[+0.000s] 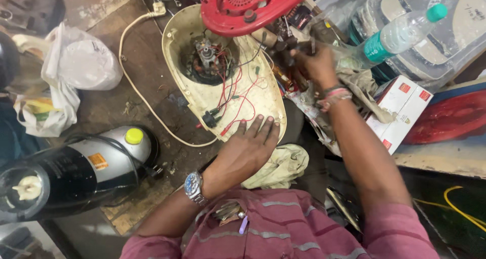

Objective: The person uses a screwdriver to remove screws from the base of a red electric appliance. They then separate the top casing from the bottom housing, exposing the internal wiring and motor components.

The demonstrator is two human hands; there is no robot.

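Observation:
An opened cream appliance shell [260, 99] lies upside down on the wooden bench, showing a small motor [206, 54] and loose red and black wires [238, 94]. My left hand [248, 142], with a wristwatch, rests flat on the shell's near edge, fingers spread. My right hand [314, 61] reaches into a cluttered pile of tools and parts behind the shell, its fingers closed around something dark that I cannot make out. A red appliance cover [243, 6] lies over the shell's far end.
A black and silver mixer base [76, 170] with a yellow knob lies at the left. White plastic bags [76, 61] sit beyond it. A plastic bottle [400, 33], a small white and red box [400, 109] and a rag [281, 165] lie around.

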